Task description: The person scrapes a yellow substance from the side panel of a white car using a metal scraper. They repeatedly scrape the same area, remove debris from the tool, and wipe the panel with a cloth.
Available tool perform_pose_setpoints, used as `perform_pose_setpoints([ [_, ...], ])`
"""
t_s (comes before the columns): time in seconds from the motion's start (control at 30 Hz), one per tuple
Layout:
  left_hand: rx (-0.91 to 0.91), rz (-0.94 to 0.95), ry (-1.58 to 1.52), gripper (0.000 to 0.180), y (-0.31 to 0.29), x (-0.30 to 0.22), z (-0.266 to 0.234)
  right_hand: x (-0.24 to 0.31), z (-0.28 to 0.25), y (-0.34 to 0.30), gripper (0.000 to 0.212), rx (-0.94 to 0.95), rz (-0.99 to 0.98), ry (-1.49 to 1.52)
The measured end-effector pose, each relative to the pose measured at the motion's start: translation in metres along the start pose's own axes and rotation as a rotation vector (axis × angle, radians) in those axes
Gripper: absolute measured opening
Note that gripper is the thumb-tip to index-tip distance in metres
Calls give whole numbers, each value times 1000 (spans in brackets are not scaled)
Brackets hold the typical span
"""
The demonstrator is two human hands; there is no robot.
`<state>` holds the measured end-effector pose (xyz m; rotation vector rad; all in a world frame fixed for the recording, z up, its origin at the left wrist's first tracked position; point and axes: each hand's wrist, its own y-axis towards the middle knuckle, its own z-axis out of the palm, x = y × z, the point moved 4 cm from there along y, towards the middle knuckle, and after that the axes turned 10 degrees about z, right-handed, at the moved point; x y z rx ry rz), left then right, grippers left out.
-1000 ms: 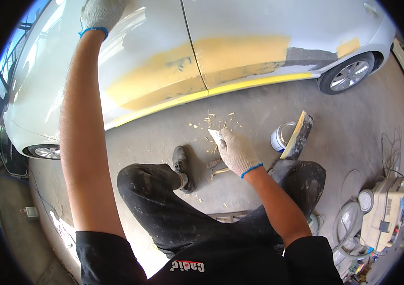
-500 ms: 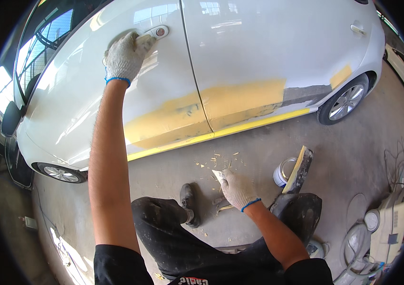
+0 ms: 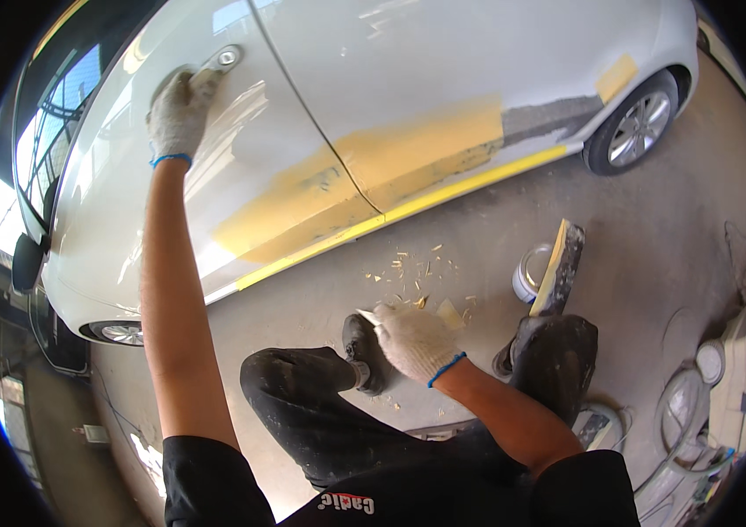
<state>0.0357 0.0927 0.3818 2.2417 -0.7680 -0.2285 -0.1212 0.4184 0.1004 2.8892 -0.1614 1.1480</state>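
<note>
At the upper left, my left hand (image 3: pixel 180 116), in a white knit glove with a blue cuff, is closed on the door handle (image 3: pixel 211 70) of a white car (image 3: pixel 408 70). Low over the floor between my knees is my right hand (image 3: pixel 412 341), gloved alike. Its fingers are closed on a small pale flat piece (image 3: pixel 370 317), whose pointed end juts out toward my shoe (image 3: pixel 362 347); the rest is hidden in the glove. A pale squarish piece (image 3: pixel 450 314) shows just beyond the knuckles; whether it lies on the floor I cannot tell.
Yellow filler (image 3: pixel 430 154) and a grey patch (image 3: pixel 548 119) cover the car's lower doors, above a yellow sill strip (image 3: pixel 478 181). Yellowish shavings (image 3: pixel 408 270) litter the floor. By my right knee are a round can (image 3: pixel 531 270) and a long sanding block (image 3: pixel 559 268). Beige equipment with hoses (image 3: pixel 737 391) stands at right.
The whole view has shifted and tilted. My right hand has moved left toward my shoe, and the pale squarish piece now shows beside it. My left hand stays on the door handle.
</note>
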Motion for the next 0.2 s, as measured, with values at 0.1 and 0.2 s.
perform_pose_setpoints([
  [0.1, -41, 22, -223, 42, -1, 26, 23, 6, 3, -15, 14, 40, -119, 26],
  [0.2, -8, 29, -370, 36, 22, 51, 38, 13, 17, -31, 25, 161, -190, 60],
])
